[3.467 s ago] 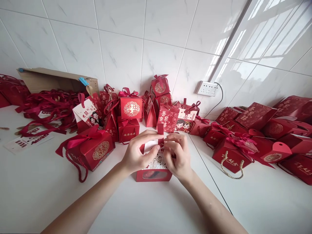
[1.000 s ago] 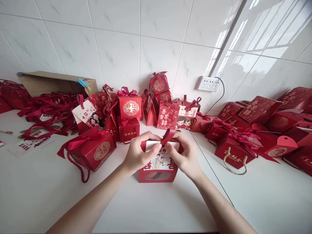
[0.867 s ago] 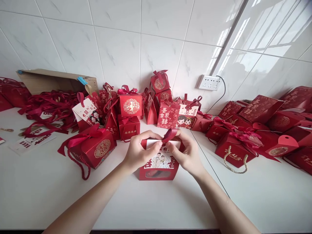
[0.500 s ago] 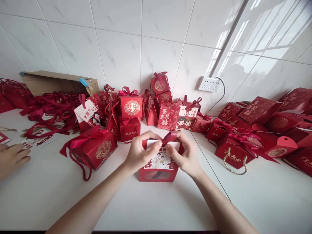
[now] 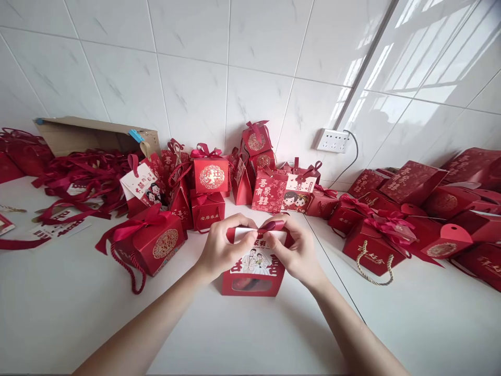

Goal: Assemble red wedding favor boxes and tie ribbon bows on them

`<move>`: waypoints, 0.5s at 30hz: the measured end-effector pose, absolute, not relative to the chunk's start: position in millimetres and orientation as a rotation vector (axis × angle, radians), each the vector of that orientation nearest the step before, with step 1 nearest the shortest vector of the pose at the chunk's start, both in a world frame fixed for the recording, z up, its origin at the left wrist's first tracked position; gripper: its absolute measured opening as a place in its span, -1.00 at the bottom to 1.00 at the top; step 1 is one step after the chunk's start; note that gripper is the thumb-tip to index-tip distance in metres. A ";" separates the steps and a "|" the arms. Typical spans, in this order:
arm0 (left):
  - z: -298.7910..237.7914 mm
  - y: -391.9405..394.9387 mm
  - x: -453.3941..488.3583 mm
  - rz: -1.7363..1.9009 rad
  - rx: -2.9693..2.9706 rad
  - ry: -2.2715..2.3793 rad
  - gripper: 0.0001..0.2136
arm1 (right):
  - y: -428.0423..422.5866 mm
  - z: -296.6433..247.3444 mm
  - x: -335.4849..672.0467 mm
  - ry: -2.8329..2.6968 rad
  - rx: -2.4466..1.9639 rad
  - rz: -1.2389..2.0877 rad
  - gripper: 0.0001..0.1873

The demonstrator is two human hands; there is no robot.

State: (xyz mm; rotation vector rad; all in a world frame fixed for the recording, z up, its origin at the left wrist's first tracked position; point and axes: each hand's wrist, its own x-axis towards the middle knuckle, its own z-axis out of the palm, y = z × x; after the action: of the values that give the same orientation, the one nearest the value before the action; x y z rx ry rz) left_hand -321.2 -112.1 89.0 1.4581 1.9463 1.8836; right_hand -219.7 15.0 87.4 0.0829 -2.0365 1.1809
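A red gift box [image 5: 253,263] with a cartoon wedding couple and a small clear window stands upright on the white table before me. At its top is a short dark red ribbon [image 5: 273,225], its loop leaning to the right. My left hand [image 5: 230,246] pinches the box's top edge just left of the ribbon. With thumb and fingers closed, my right hand [image 5: 293,249] pinches the ribbon at the top right. My fingers hide part of the ribbon and the upper corners of the box.
A red box with a bow and rope handle [image 5: 151,243] stands on the left. Loose ribbons [image 5: 90,175] spill from a cardboard box [image 5: 94,137]. More red boxes [image 5: 211,175] line the tiled wall, and others [image 5: 378,243] crowd the right. A power strip [image 5: 332,141] is on the wall.
The ribbon loop at the box top has gone lower and tipped right. Another person's hand at the left edge has left view, and a ribbon strip shows there now.
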 end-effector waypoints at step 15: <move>84.6 -111.1 -322.5 1.948 1.464 1.900 -0.86 | 9.6 81.5 -223.3 -1.927 0.001 1.195 -0.90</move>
State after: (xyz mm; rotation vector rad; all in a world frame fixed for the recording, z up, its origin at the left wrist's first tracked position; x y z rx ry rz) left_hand -322.5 -111.1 84.6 1.4640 1.9003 1.9477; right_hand -223.3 9.6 81.5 0.0012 -1.9272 1.1951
